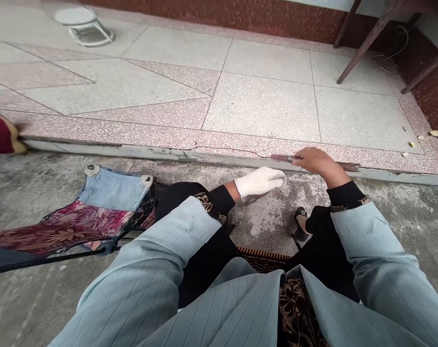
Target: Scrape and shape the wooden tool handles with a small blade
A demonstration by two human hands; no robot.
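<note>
My left hand (261, 182) wears a white knit glove and is held above the concrete ground, just left of my right hand. Its fingers are pressed together and curled at the tips; what they may hold is hidden. Bare, my right hand (314, 160) is wrapped round a tool with a brown wooden handle (278, 157) and a metal ring, by the step's edge. The handle's end points left. A dark brown strip (348, 167) shows right of my wrist; whether it belongs to the tool I cannot tell.
A low tiled step (262, 106) runs across in front. At left stands a folding chair (106, 193) with denim and flowered cloth. Farther back are a white stool (83, 24) and wooden legs (363, 48). A red item (2, 135) sits at the left edge.
</note>
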